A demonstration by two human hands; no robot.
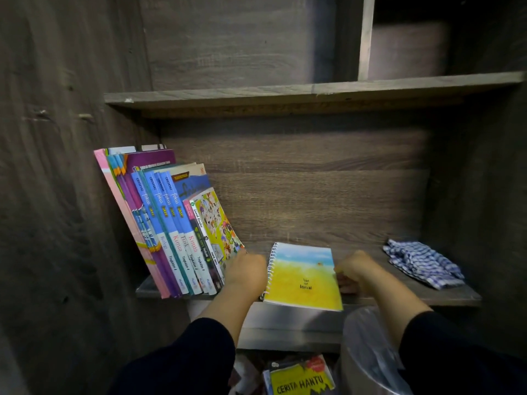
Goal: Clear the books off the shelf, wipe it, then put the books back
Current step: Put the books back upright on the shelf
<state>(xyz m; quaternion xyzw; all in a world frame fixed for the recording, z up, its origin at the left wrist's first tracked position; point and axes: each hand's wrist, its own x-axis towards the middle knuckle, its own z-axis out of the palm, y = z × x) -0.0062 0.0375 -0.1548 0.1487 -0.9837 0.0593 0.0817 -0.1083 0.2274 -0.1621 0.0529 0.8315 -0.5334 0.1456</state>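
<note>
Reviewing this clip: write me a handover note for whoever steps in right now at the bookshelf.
Left hand: braced against the leaning row of books at the shelf's left end.
Right hand: gripping the right edge of the spiral notebook, which lies flat at the shelf front.
Checked cloth: crumpled at the shelf's right end.
Done: most books appear back.
Left: stand the notebook in the row, return the yellow book lying below, remove the cloth.
</note>
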